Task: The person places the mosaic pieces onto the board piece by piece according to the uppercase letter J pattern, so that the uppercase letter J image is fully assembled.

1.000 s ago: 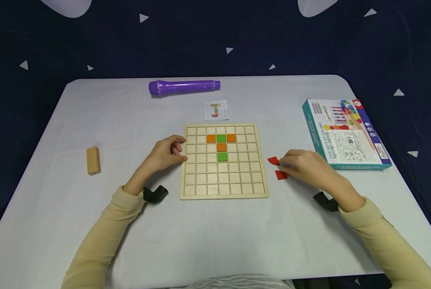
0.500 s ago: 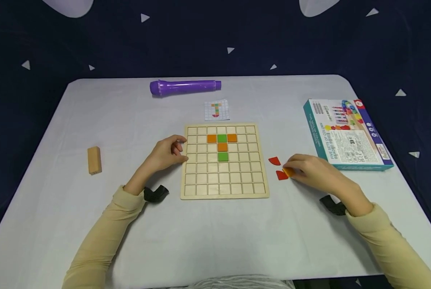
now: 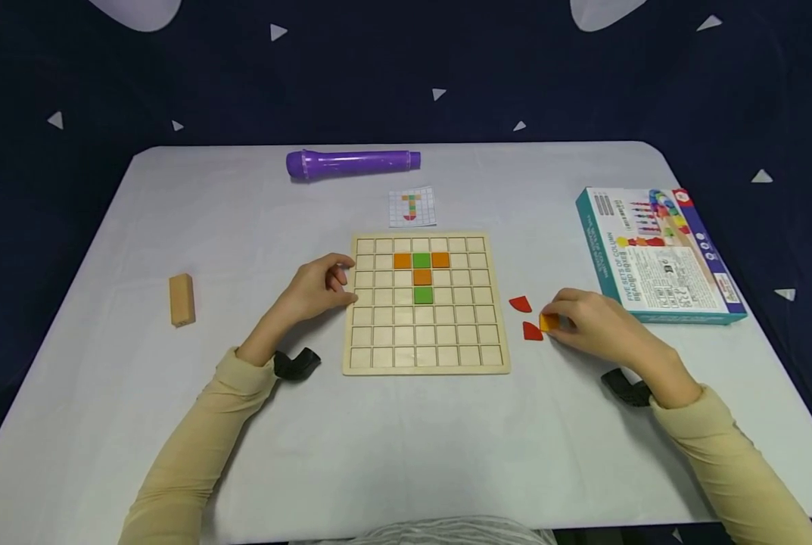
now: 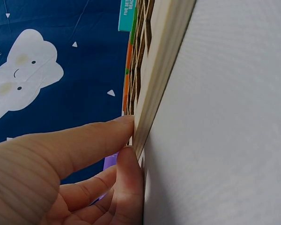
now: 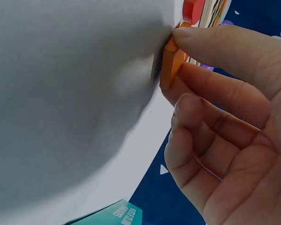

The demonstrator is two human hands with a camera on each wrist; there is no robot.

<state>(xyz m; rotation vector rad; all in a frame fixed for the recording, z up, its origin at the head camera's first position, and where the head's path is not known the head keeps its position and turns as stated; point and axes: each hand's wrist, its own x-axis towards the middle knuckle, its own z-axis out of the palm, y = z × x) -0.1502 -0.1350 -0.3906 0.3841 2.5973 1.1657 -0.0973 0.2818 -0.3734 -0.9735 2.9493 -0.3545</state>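
Tabletop (image 3: 406,446): orange tile (image 5: 172,63), "FIVE SETS" box (image 3: 671,276)

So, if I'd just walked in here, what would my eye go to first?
Probably the wooden grid board in the middle of the white table, where orange and green tiles form a T. Next, the right hand, pinching an orange piece near two red pieces to the board's right. The bright purple microphone-shaped object near the far edge also stands out.
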